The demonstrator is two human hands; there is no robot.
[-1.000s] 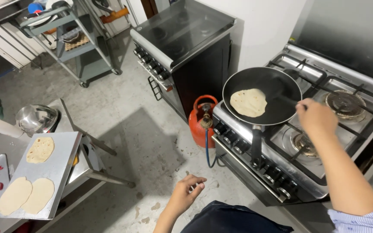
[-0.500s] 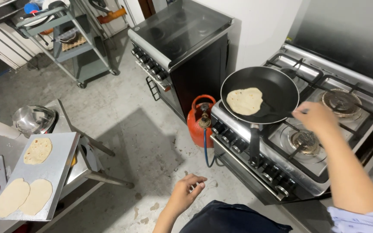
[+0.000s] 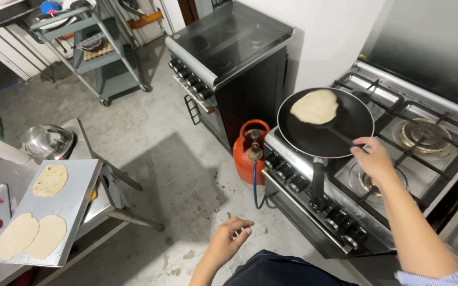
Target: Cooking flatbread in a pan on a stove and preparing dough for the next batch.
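Observation:
A black frying pan (image 3: 299,142) sits on the front left burner of a steel gas stove (image 3: 441,159), its handle pointing toward me. A pale round flatbread (image 3: 315,106) lies in the pan's far half. My right hand (image 3: 375,159) is at the pan's right rim, shut on a black spatula (image 3: 340,135) whose blade reaches the flatbread's edge. Low over the concrete floor, my left hand (image 3: 231,238) hangs with its fingers loosely apart and nothing in it.
An orange gas cylinder (image 3: 247,153) with a blue hose stands left of the stove. A black oven (image 3: 229,47) stands behind it. At left, a metal table holds a tray (image 3: 78,193) with three flatbreads and a steel bowl (image 3: 46,142). A wheeled shelf cart (image 3: 99,58) is at the back.
My right hand has shifted a little down and left along the pan's rim, bringing the spatula further into the pan. The left hand has barely moved.

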